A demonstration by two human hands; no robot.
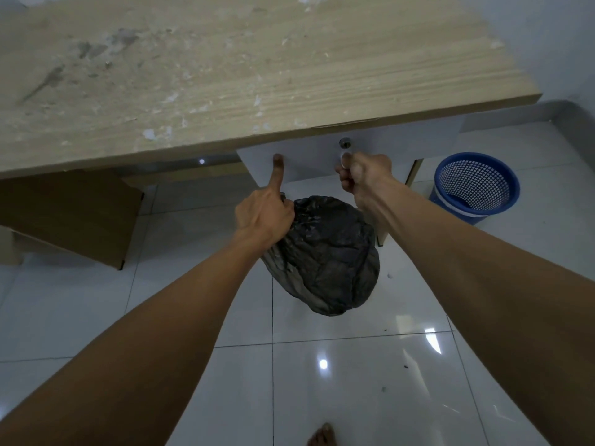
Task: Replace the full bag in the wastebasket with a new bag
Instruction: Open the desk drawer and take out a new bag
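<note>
A full black trash bag (325, 255) hangs above the floor, gripped at its neck by my left hand (264, 214), whose index finger points up and touches the white drawer front (309, 162). My right hand (360, 175) is closed around the drawer's knob, just below a round keyhole (345, 143). The blue mesh wastebasket (476, 186) stands on the floor to the right, with no bag in it.
A worn wooden desk top (225, 75) fills the upper view. A brown cardboard box (70, 214) sits under the desk at the left. Glossy white floor tiles (338, 381) lie below, and my bare toes (322, 437) show at the bottom edge.
</note>
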